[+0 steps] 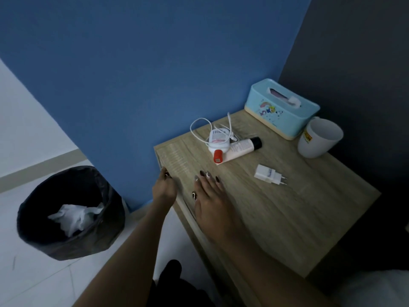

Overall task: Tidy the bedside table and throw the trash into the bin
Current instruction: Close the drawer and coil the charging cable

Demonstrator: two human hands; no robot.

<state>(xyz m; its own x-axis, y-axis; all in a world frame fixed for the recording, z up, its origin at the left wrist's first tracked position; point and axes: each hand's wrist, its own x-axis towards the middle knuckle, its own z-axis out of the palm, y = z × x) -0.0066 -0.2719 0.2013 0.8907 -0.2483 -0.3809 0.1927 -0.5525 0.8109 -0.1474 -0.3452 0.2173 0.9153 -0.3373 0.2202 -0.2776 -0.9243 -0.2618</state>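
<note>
We are laying our right hand [210,200] flat on the wooden desk [287,218], palm down, with the fingers straight and spread and nothing held. It lies well apart from the blue tissue box [281,107], toward the desk corner opposite the box. We are keeping our left hand [164,189] at the desk's edge, farther still from the box. Its fingers are curling against that edge, and we cannot tell whether they are gripping it.

A white cup [318,138] is standing upright just beside the box's right end. Left of the box and a little nearer to us, a white bottle with a red cap [218,142] and a pale tube with a black cap [241,147] are lying side by side and touching. A white cable [199,127] is looping over the bottle. A white charger plug [269,175] is lying alone in front of the box, between it and our right hand.

The bin [106,231], lined in black, is standing on the floor far to the left of the box, beyond the desk. Crumpled white tissue [75,216] is sitting inside it.
</note>
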